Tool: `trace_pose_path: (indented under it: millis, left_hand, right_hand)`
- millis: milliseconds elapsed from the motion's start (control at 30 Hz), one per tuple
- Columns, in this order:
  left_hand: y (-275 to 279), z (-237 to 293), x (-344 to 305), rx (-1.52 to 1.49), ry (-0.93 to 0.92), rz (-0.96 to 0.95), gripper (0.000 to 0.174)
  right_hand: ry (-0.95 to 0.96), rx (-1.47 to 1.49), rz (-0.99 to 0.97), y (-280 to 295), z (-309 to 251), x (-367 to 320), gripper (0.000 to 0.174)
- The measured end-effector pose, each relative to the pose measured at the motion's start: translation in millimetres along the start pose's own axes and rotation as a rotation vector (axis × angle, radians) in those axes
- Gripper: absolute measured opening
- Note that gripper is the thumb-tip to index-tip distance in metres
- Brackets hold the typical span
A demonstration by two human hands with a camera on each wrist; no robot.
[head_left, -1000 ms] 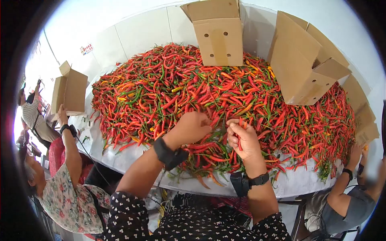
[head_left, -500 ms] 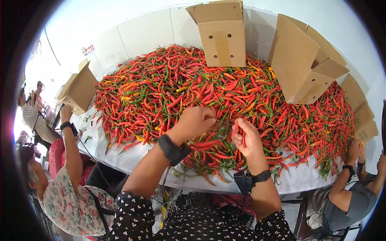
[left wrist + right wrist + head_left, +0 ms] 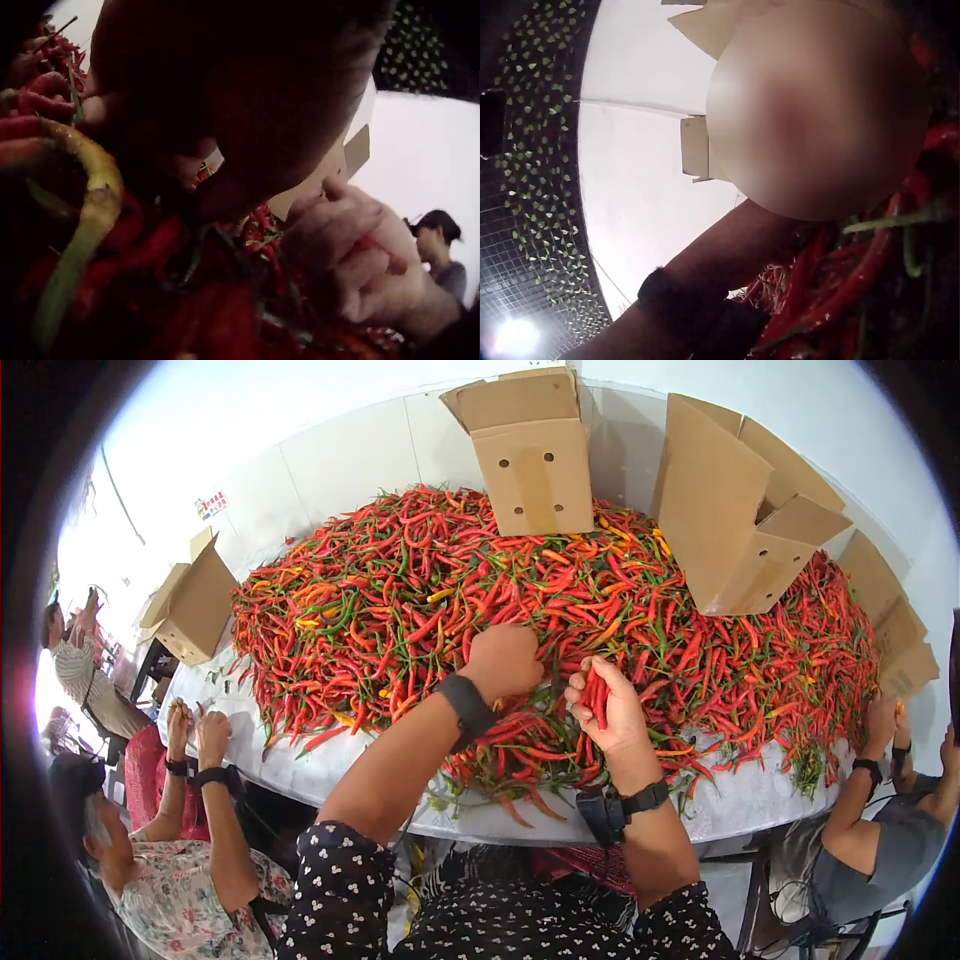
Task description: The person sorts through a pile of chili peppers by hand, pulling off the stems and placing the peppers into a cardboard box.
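A large heap of red, green and orange chilies (image 3: pixel 400 590) covers the table. My left hand (image 3: pixel 505 662) is on the heap's near middle, back up, its fingertips hidden in the head view. In the left wrist view my left hand (image 3: pixel 247 97) looms dark just over the chilies, a yellow-green chili (image 3: pixel 97 191) beside it; its grip is too dark to tell. Just right of it my right hand (image 3: pixel 612 705) is raised above the heap, fingers curled round a few red chilies (image 3: pixel 597 698). A blurred patch covers much of the right wrist view.
Cardboard boxes stand on the heap at the back (image 3: pixel 540 470) and right back (image 3: pixel 740 510); another box (image 3: pixel 195 600) is by the left end. One person (image 3: pixel 190 890) sits at the left, another (image 3: pixel 860 850) at the right. The pale table edge (image 3: pixel 440 815) runs along the front.
My left hand has lowered into the heap, its fingers dropping from view, while my right hand keeps its chilies. The left neighbour has let go of the box, which now stands tilted differently.
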State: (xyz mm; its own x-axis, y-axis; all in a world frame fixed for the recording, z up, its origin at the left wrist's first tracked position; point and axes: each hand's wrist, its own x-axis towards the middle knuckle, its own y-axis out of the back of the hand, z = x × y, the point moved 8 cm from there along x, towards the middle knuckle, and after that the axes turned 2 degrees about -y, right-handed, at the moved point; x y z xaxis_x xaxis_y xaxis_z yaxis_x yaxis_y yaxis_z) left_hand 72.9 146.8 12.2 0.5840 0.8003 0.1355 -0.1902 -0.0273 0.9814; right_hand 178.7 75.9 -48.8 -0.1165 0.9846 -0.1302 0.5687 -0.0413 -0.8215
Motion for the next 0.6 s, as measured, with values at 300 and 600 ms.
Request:
trace_pose_path:
  millis: [300,600]
  left_hand:
    - [11,1,-27,-1.099,0.115,-0.154,0.013]
    - [2,19,-37,-1.262,0.133,-0.139,0.011]
  right_hand:
    - [0.027,-0.24,0.014,-12,-1,-6,0.011]
    - [0.04,-0.375,0.057,-7,1,-1,0.013]
